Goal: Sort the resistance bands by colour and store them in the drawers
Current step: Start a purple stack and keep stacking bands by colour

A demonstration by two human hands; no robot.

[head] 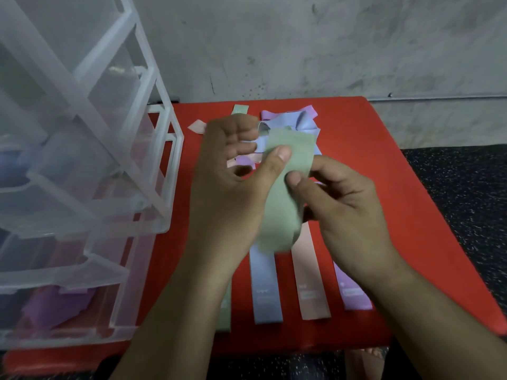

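At the left edge of the red surface [428, 215] stands a clear plastic drawer unit [82, 187], close enough to reach. Its bottom drawer shows a purple band [63, 303] through the front, and something blue sits in a higher drawer [13, 165], so I'd judge the sorting is already under way.

Just right of the unit a second green band [226, 311] lies flat, running from the near edge towards the far one, largely hidden under the left forearm. Above it the left hand [227, 171] is raised palm up. Its thumb presses on the upper part of the green band [279, 193], while the other fingers sit loosely curled off to the side. Whether one of them backs the band from behind I cannot tell.

The green band hangs in the air over the middle of the surface, between the two hands. The right hand [343, 204] pinches its right edge, thumb on the face and fingers curled behind. It looks as though the hands are folding or rolling it small to fit a drawer.

Beneath them, near the near edge, a blue band [267, 292], a pink band [312, 292] and a lilac band [354, 294] lie side by side in straight strips, apparently laid out by colour to await their turn. Towards the far edge a loose heap of blue and lilac bands [290, 122] is still tangled.
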